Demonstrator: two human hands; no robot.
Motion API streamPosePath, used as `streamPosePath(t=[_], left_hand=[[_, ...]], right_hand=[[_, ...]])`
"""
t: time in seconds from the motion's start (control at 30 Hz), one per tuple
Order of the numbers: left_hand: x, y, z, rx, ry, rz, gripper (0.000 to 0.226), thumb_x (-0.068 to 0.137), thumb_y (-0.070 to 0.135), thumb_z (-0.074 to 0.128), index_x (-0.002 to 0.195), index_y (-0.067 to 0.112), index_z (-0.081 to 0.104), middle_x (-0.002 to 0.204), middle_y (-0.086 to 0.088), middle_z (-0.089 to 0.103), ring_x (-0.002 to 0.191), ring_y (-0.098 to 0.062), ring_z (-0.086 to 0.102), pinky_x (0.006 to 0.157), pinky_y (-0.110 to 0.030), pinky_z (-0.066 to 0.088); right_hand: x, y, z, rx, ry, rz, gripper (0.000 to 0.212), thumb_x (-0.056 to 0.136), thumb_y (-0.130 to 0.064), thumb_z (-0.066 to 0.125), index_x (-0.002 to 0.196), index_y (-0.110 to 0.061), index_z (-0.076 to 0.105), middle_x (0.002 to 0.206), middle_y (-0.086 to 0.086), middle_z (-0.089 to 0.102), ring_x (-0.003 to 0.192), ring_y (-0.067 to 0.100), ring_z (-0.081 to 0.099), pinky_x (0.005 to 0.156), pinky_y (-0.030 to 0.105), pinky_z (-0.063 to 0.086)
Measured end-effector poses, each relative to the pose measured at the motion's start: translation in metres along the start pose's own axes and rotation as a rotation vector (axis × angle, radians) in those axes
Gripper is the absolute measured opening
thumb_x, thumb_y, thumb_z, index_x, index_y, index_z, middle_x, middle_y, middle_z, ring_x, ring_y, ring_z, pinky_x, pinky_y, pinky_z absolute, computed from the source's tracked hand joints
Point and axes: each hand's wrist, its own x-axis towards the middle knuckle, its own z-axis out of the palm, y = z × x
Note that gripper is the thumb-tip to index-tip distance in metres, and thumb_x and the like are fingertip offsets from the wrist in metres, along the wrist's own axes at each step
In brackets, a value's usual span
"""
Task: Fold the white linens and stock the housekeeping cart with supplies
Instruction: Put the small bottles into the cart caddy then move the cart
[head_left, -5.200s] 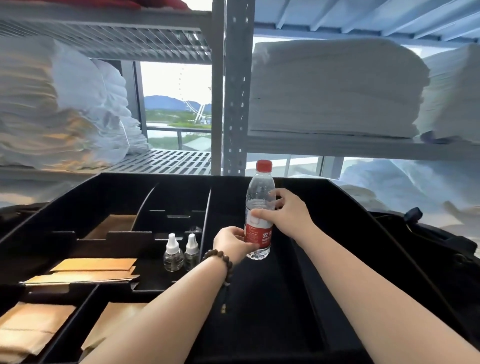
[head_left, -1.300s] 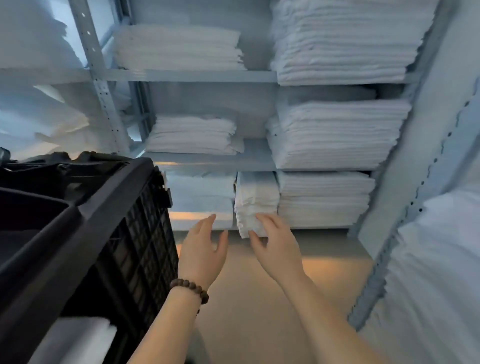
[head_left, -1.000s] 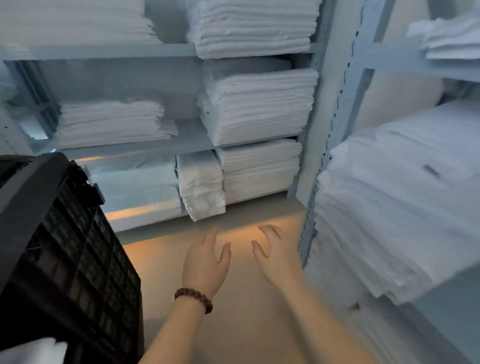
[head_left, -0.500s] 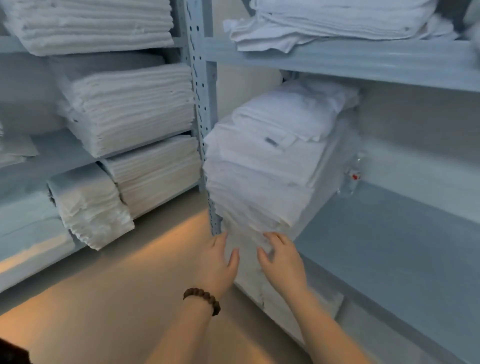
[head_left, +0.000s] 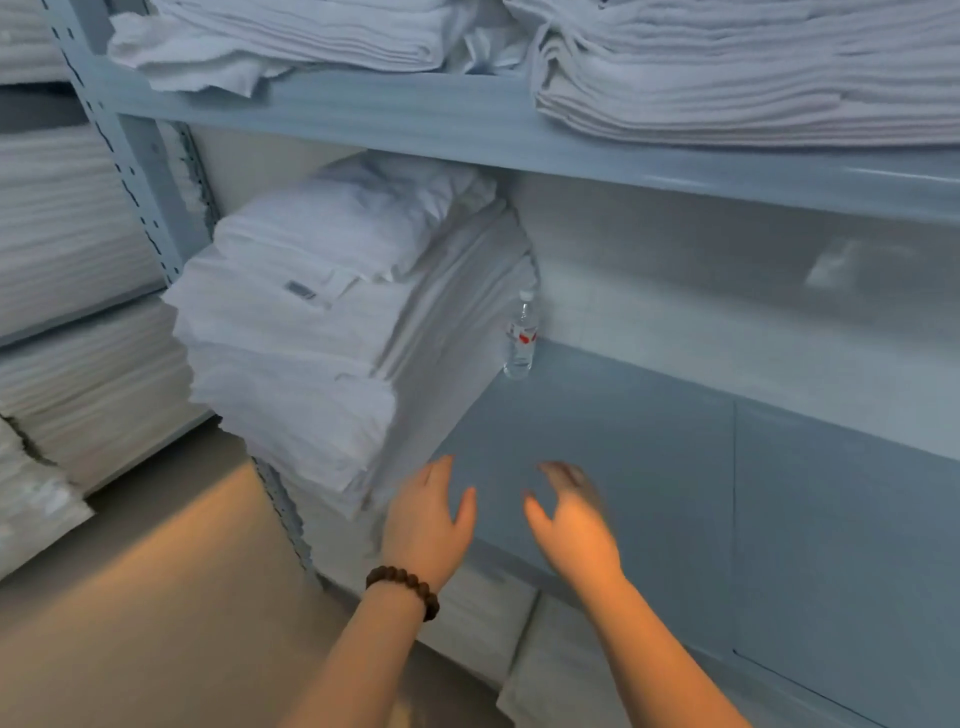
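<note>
Linens beside left hand, right hand: 2 grips wide, empty.

White linens, grey-blue shelf, dark-brown bead bracelet.

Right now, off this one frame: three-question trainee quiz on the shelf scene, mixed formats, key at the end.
1. True or false: the right hand holds the water bottle.
2. Where does the water bottle stand? A) on the floor. B) upright on the shelf, on the right side of the stack of white linens. C) on top of the stack.
3. Short answer: which wrist wears the beaded bracelet?
Key: 1 false, the right hand is open and holds nothing; 2 B; 3 the wrist of the left hand.
</note>
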Motion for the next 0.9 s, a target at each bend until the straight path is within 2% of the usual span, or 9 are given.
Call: streamPosePath(t=[0.1,0.3,0.47,0.57,0.73,0.9], left_hand=[[0.007,0.019,0.022,-0.002,-0.006,0.013,0.049,0.092,0.028,0.058,0.136,0.008,0.049,0.13,-0.01,0.057,0.119,-0.025,0.054,0.096,-0.033,0.042],[0.032,0.029,0.047,0.007,-0.028,-0.022,0.05,0.092,0.031,0.058,0.138,0.013,0.047,0.134,-0.008,0.055,0.12,-0.024,0.053,0.094,-0.032,0.044],[0.071,0.017,0.063,0.007,-0.069,-0.024,0.054,0.097,0.035,0.049,0.145,0.015,0.037,0.144,-0.004,0.045,0.132,-0.02,0.041,0.105,-0.028,0.033],[0.098,0.008,0.071,0.003,-0.064,0.008,0.054,0.097,0.034,0.05,0.145,0.015,0.037,0.143,-0.003,0.047,0.13,-0.018,0.042,0.104,-0.023,0.032],[0.142,-0.011,0.089,0.036,-0.062,0.074,0.053,0.097,0.035,0.048,0.145,0.014,0.038,0.142,-0.003,0.047,0.129,-0.019,0.043,0.108,-0.029,0.034],[0.192,-0.032,0.126,0.007,-0.045,0.076,0.055,0.096,0.038,0.048,0.145,0.016,0.037,0.143,-0.002,0.047,0.129,-0.018,0.043,0.107,-0.029,0.033]], right_hand=[[0.012,0.023,-0.012,0.014,-0.011,0.029,0.041,0.09,-0.026,0.058,0.128,-0.012,0.055,0.133,0.005,0.052,0.124,0.024,0.045,0.102,0.03,0.035],[0.034,0.044,-0.008,0.014,0.007,0.026,0.041,0.089,-0.026,0.06,0.127,-0.013,0.057,0.131,0.003,0.055,0.122,0.023,0.048,0.1,0.031,0.037],[0.068,0.05,0.006,0.032,0.034,0.03,0.039,0.087,-0.02,0.063,0.124,-0.007,0.06,0.126,0.009,0.058,0.119,0.028,0.052,0.1,0.036,0.041],[0.091,0.051,0.021,0.029,0.04,0.042,0.041,0.089,-0.024,0.061,0.127,-0.011,0.057,0.129,0.005,0.055,0.12,0.025,0.05,0.097,0.035,0.043],[0.138,0.058,0.046,0.049,0.056,0.054,0.041,0.09,-0.027,0.06,0.129,-0.014,0.056,0.131,0.002,0.053,0.12,0.021,0.05,0.096,0.034,0.044],[0.199,0.08,0.076,0.115,0.077,0.044,0.04,0.087,-0.02,0.065,0.125,-0.01,0.059,0.127,0.005,0.057,0.118,0.022,0.054,0.098,0.028,0.04]])
